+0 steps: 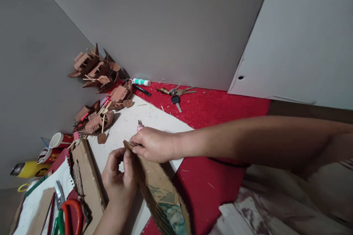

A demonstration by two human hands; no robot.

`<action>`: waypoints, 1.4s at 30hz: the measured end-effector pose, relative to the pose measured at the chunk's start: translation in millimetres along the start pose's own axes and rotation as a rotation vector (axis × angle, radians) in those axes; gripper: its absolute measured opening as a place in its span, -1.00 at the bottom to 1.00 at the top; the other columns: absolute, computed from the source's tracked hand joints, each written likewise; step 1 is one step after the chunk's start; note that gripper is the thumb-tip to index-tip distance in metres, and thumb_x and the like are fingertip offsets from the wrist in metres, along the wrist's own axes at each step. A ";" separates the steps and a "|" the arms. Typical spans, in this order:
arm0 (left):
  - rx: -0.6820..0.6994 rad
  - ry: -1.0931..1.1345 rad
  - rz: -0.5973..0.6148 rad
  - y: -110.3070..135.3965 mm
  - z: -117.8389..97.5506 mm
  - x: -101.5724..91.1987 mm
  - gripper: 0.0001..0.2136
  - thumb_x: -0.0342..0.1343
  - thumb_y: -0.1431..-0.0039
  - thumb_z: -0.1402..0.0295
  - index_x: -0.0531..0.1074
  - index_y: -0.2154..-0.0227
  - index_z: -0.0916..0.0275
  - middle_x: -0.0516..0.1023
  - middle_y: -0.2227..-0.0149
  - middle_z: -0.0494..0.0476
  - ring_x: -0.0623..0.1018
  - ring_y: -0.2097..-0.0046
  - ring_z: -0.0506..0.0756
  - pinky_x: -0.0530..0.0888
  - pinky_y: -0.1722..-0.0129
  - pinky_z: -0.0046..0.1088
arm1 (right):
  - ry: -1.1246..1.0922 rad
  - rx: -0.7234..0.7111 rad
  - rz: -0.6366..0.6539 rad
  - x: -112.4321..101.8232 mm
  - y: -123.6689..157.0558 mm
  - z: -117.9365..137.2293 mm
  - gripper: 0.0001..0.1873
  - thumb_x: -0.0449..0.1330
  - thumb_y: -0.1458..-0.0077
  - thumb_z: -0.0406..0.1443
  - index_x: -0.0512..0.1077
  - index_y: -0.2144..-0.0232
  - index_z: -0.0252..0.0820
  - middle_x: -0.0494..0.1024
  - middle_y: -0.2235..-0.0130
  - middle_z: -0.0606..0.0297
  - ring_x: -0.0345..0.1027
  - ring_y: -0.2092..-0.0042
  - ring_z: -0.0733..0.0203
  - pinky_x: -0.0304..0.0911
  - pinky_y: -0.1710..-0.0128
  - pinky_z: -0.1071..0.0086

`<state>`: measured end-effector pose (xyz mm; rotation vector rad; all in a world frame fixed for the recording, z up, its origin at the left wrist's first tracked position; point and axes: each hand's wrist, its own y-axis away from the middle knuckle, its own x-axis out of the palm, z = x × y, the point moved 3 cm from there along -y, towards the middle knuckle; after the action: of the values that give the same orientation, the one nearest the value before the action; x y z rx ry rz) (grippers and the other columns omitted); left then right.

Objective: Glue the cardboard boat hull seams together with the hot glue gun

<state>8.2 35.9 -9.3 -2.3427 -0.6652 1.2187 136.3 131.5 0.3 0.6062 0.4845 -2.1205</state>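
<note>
A long boat-shaped cardboard piece [156, 176], brown with a green-blue patch at its near end, slants down toward me. My left hand [121, 170] pinches the pointed far end between thumb and fingers. Right beside it, my right hand [154, 145] is closed on the same tip, thumb and fingers pressed against the cardboard edge. Just beyond the right knuckles shows a small pink item [139, 127] with thin dark tips. Most of it is hidden, and I cannot tell whether the hand holds it.
Several brown cardboard model boats [95, 123] stand at the left by the wall. Keys [176, 99], a marker [142, 90] and a glue stick [142, 82] lie at the back. Scissors [72, 214], cardboard strips [86, 169], cups [59, 140] and a yellow bottle [31, 169] sit left.
</note>
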 end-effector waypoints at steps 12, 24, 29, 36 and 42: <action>-0.063 0.083 -0.028 4.6 4.8 -1.5 -0.90 0.16 -0.12 0.36 0.40 0.31 0.23 0.46 0.41 0.00 0.47 0.44 -0.04 0.42 0.44 -0.55 | -0.061 0.009 0.056 0.9 1.7 1.0 -0.82 0.06 -0.10 -0.39 0.29 0.55 -0.27 0.34 0.52 0.35 0.11 0.45 0.36 0.01 0.41 0.49; -0.050 0.006 -0.107 -3.5 -0.9 -11.3 -0.81 -0.02 -0.26 0.27 0.45 0.25 0.22 0.46 0.38 0.04 0.44 0.40 -0.01 0.40 0.38 -0.50 | -0.075 0.019 0.098 -3.9 5.6 6.3 -0.81 0.08 -0.14 -0.37 0.33 0.51 -0.27 0.28 0.55 0.39 0.09 0.45 0.36 0.02 0.39 0.47; -0.244 0.244 -0.151 -14.9 2.8 -14.8 -0.81 0.02 -0.24 0.23 0.41 0.27 0.23 0.45 0.40 0.02 0.45 0.44 -0.02 0.43 0.39 -0.48 | -0.071 0.027 0.129 -3.0 5.5 5.6 -0.83 0.06 -0.14 -0.39 0.33 0.50 -0.27 0.28 0.54 0.39 0.11 0.44 0.36 0.04 0.36 0.47; -0.142 0.008 0.037 -12.1 -12.7 -21.2 -0.86 0.15 -0.12 0.28 0.44 0.41 0.25 0.44 0.53 -0.01 0.42 0.50 -0.04 0.38 0.48 -0.58 | -0.042 0.007 0.061 -6.1 4.2 1.8 -0.86 0.07 -0.04 -0.35 0.33 0.53 -0.24 0.27 0.56 0.38 0.06 0.48 0.36 0.01 0.44 0.47; -0.025 -0.144 0.231 -8.1 -22.4 -15.2 -0.89 0.10 -0.14 0.29 0.40 0.37 0.21 0.46 0.54 -0.03 0.45 0.52 -0.03 0.33 0.61 -0.63 | -0.057 0.023 0.014 -10.4 6.4 1.6 -0.88 0.09 0.03 -0.31 0.38 0.52 -0.22 0.32 0.56 0.37 0.05 0.51 0.37 -0.04 0.51 0.48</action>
<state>17.6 30.4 16.8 -2.4216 -0.4660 1.4978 146.6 133.7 6.8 0.5591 0.4232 -2.1265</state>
